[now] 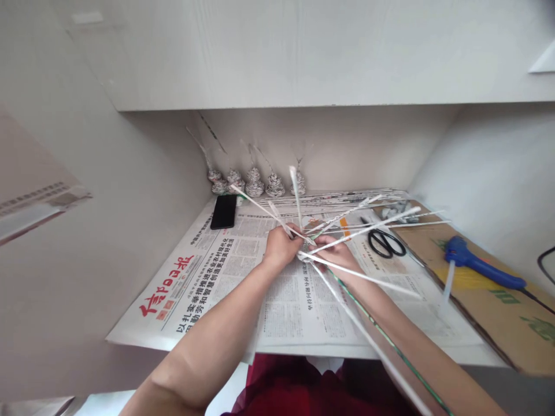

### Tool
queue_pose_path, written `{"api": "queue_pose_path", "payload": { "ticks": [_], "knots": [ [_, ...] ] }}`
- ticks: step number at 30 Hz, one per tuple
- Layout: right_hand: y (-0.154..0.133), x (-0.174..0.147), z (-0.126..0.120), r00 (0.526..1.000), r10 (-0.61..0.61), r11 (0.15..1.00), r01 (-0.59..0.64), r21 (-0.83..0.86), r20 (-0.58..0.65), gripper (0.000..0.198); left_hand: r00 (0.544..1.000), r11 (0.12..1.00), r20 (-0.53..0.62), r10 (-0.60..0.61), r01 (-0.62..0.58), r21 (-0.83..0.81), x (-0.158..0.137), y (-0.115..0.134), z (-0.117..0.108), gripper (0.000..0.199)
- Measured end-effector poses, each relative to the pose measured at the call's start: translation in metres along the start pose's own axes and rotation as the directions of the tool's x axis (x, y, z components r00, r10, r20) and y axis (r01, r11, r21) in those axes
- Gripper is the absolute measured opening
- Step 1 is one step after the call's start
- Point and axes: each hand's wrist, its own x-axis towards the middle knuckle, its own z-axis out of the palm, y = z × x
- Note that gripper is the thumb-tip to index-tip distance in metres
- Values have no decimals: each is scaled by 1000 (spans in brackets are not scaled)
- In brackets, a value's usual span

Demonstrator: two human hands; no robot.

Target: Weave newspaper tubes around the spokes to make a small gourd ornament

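My left hand (281,247) is closed on the left side of a small woven paper piece (305,253), made of rolled paper strips. Long white paper sticks (368,275) fan out from it in several directions, and a green-patterned stick (381,335) runs down toward the lower right. On the piece's right side, my right hand (336,254) is closed, its fingers partly hidden behind the sticks. Both hands hold the piece just above the newspaper (236,289).
At the back stand several woven gourd shapes (254,182) beside loose paper sticks (347,196). A black phone (224,212) lies at left. To the right are black scissors (385,242) and a blue glue gun (481,266) on cardboard (472,323). A cabinet (295,58) overhangs the table.
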Motion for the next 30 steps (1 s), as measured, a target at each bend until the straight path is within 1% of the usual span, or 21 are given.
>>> {"api": "queue_pose_path", "payload": {
  "ticks": [1, 3, 4, 5, 6, 7, 9, 10, 12, 16, 18, 20, 21, 23, 25, 26, 27, 28, 30],
  "knots": [
    [2, 0, 0, 996, -75, 992, 70, -107, -45, 29, 1000, 1000, 13, 24, -24, 8, -2, 1, 1, 5],
    [4, -2, -1, 968, -225, 932, 179, -315, -115, 24, 999, 999, 21, 38, -38, 17, -3, 2, 3, 6],
    [4, -2, -1, 953, -272, 901, 202, -384, -137, 22, 999, 999, 22, 30, -31, 18, -4, 2, 3, 6],
    [3, -3, 0, 947, -283, 890, 199, -410, -154, 21, 1000, 1000, 22, 22, -22, 18, -3, 2, 3, 6],
    [1, -3, 1, 952, -252, 905, 169, -389, -173, 23, 1000, 1000, 19, 15, -15, 17, -3, 1, 3, 7],
    [0, -3, 2, 962, -193, 938, 124, -324, -191, 25, 1000, 1000, 19, 9, -9, 14, -2, 0, 2, 9],
    [-3, -3, 4, 977, -58, 992, 33, -121, -206, 31, 1000, 1000, 26, -7, 7, 3, 0, -4, 2, 14],
    [-5, -2, 5, 981, 5, 1000, -8, -17, -196, 33, 999, 1000, 35, -21, 21, -13, 1, -5, 2, 14],
    [-8, -1, 5, 986, 90, 989, -72, 130, -142, 37, 996, 995, 55, -63, 67, -71, 2, -8, 1, 15],
    [-15, -2, 1, 983, 186, 937, -181, 299, 14, 41, 987, 962, 36, -154, 158, -225, 6, -8, -1, 17],
    [-19, -4, -2, 975, 207, 899, -223, 378, 83, 36, 982, 929, 33, -184, 185, -321, 9, -6, -4, 19],
    [-20, -6, -3, 971, 198, 884, -236, 404, 136, 29, 978, 888, 42, -204, 203, -413, 11, -5, -7, 20],
    [-21, -7, -4, 969, 184, 889, -235, 393, 164, 31, 976, 870, 41, -213, 209, -448, 12, -5, -9, 21],
    [-21, -9, -3, 956, 152, 908, -235, 346, 250, 42, 973, 849, 29, -229, 215, -484, 13, -4, -11, 22],
    [-21, -12, -2, 929, 119, 921, -235, 310, 352, 50, 972, 851, 9, -235, 210, -482, 14, -5, -11, 23],
    [-22, -13, -1, 920, 99, 923, -227, 309, 380, 50, 973, 857, -1, -230, 202, -475, 14, -5, -11, 24],
    [-22, -14, 0, 920, 80, 923, -214, 319, 384, 47, 975, 864, -9, -221, 191, -465, 14, -5, -10, 24],
    [-21, -14, 1, 930, 67, 921, -197, 336, 362, 42, 977, 872, -18, -211, 180, -454, 13, -6, -10, 24],
    [-21, -14, 4, 959, 58, 914, -163, 373, 278, 34, 982, 888, -27, -187, 158, -432, 12, -6, -7, 24]
  ]
}}
